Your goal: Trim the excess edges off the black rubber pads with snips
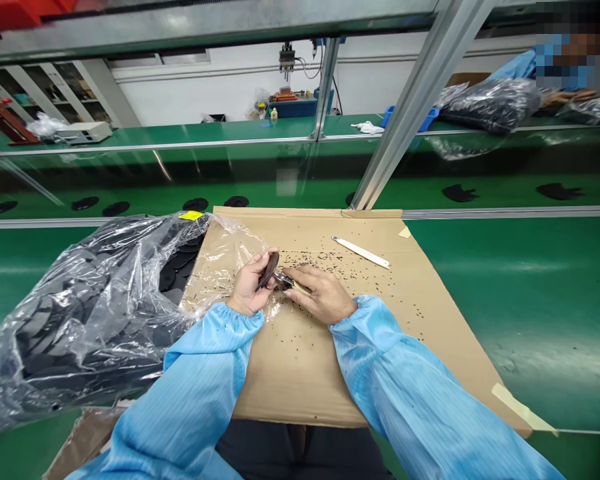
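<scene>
Above the cardboard sheet (pixel 300 387), my left hand (pixel 250 287) holds a dark round disc (pixel 269 270) tilted on its edge between thumb and fingers. My right hand (pixel 323 293) is closed around a small pair of cutters (pixel 284 280) with pale handles, and their metal jaws are at the disc's right edge. Many tiny black bits (pixel 340 267) lie scattered over the cardboard around both hands. Behind my right hand lies a white knife-like tool (pixel 361 253).
A clear plastic bag (pixel 95 313) full of black discs lies on the left, its open mouth over the cardboard. Beyond the cardboard, black parts (pixel 195 205) lie on a green belt. A metal post (pixel 405 100) slants up behind. Another person (pixel 515 67) sits at the far right.
</scene>
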The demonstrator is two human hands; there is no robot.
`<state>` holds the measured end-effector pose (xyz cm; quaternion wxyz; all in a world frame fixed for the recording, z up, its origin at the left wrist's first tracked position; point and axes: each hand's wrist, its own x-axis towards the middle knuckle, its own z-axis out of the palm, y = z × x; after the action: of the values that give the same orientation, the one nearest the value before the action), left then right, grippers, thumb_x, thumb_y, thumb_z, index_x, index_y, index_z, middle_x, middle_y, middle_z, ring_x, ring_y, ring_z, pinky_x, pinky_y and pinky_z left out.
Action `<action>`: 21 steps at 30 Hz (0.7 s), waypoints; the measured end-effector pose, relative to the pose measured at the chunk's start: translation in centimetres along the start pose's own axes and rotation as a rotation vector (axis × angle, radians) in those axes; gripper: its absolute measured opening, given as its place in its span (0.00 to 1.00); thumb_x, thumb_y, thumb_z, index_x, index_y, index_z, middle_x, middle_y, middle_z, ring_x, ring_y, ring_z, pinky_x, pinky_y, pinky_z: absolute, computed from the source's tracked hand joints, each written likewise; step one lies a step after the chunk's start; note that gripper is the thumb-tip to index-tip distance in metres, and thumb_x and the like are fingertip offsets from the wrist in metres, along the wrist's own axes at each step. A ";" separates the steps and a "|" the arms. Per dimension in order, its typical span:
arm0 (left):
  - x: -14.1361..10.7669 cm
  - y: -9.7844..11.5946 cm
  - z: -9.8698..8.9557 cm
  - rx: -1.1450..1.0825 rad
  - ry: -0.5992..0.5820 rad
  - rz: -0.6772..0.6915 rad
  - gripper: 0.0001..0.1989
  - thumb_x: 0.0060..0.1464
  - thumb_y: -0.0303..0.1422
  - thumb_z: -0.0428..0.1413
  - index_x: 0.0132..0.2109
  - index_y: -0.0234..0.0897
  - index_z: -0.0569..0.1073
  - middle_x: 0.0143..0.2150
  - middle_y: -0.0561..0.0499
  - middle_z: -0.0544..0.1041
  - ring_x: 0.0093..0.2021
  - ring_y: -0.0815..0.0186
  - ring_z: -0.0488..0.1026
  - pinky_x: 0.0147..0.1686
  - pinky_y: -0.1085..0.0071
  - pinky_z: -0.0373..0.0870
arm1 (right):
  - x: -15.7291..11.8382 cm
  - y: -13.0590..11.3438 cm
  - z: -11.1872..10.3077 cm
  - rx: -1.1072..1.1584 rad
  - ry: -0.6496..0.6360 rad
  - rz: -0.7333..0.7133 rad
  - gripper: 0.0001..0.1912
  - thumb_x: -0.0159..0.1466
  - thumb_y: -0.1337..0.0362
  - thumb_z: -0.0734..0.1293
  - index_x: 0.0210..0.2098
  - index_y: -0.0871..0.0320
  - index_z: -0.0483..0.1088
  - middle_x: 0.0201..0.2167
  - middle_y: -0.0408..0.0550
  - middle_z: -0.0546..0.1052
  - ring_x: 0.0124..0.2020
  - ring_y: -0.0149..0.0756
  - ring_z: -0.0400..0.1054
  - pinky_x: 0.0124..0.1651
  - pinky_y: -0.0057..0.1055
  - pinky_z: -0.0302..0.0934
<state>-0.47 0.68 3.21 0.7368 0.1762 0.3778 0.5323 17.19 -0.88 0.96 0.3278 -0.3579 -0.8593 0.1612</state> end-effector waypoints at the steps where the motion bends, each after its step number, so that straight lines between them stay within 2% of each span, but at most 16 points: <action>1: 0.0 0.0 0.0 0.006 -0.001 -0.003 0.08 0.54 0.28 0.57 0.42 0.32 0.72 0.23 0.56 0.65 0.16 0.76 0.58 0.14 0.80 0.53 | 0.0 0.0 0.0 -0.002 -0.001 0.002 0.23 0.69 0.52 0.59 0.57 0.58 0.67 0.45 0.55 0.75 0.44 0.41 0.72 0.48 0.36 0.68; 9: 0.3 -0.3 -0.2 0.028 0.015 0.030 0.08 0.53 0.28 0.57 0.42 0.31 0.73 0.22 0.56 0.66 0.16 0.77 0.59 0.13 0.82 0.54 | 0.1 -0.1 -0.1 -0.086 -0.052 0.007 0.22 0.70 0.53 0.58 0.57 0.59 0.68 0.46 0.55 0.75 0.45 0.41 0.71 0.49 0.36 0.67; 16: 0.3 -0.7 -0.3 0.084 0.045 0.055 0.08 0.51 0.27 0.60 0.40 0.30 0.74 0.23 0.56 0.66 0.17 0.78 0.60 0.13 0.82 0.53 | 0.2 -0.3 -0.6 -0.126 -0.176 0.062 0.18 0.68 0.60 0.61 0.55 0.57 0.69 0.42 0.51 0.76 0.43 0.39 0.71 0.45 0.33 0.66; 21: 0.2 -0.6 -0.1 0.051 0.047 0.044 0.07 0.53 0.27 0.58 0.41 0.30 0.73 0.23 0.56 0.67 0.17 0.77 0.61 0.14 0.81 0.54 | 0.1 -0.4 -0.2 -0.097 -0.118 0.090 0.19 0.68 0.59 0.62 0.56 0.57 0.68 0.42 0.51 0.76 0.41 0.38 0.72 0.44 0.31 0.66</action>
<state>-0.09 0.59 2.65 0.7109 0.1908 0.4047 0.5426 17.08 -1.08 1.30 0.2512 -0.4014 -0.8671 0.1547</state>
